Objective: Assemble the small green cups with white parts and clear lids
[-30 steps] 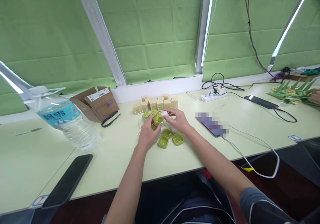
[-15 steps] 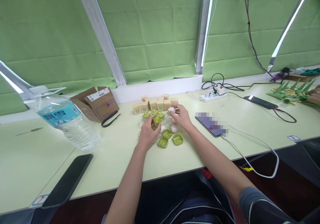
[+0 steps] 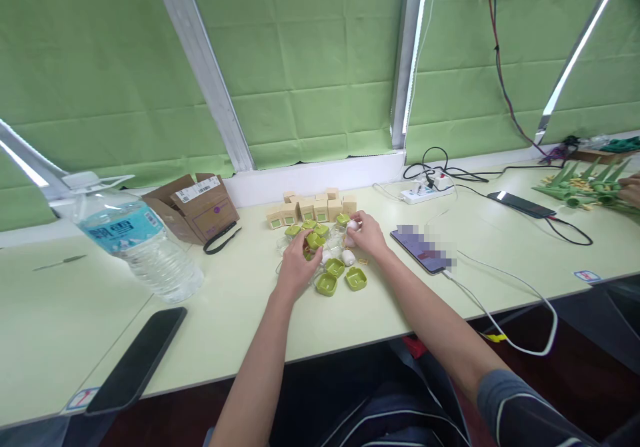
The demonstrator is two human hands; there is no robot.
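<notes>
My left hand (image 3: 297, 260) is closed round a small green square cup (image 3: 315, 240), thumb on one side and fingers on the other. My right hand (image 3: 369, 234) pinches a small white egg-shaped piece (image 3: 353, 225) at the right of the pile. Nearer me lie loose green cups, among them one at the front (image 3: 327, 284) and one to its right (image 3: 356, 278). Another white rounded piece (image 3: 348, 257) rests between the hands. Clear plastic parts lie mixed in, partly hidden by my fingers. Behind stand several small tan boxes (image 3: 320, 210) with green square fronts.
A large water bottle (image 3: 140, 240) and an open cardboard box (image 3: 200, 210) stand left; a dark phone (image 3: 137, 360) lies in front. Right are a charging phone (image 3: 423, 248), a power strip (image 3: 426, 192) and another phone (image 3: 521, 203). Someone's hand (image 3: 631, 188) touches green pieces (image 3: 575, 184) far right.
My right hand has shifted slightly right and down with the white piece. A green-topped piece now shows by the tan boxes, where that hand was. The left hand stays put on its cup.
</notes>
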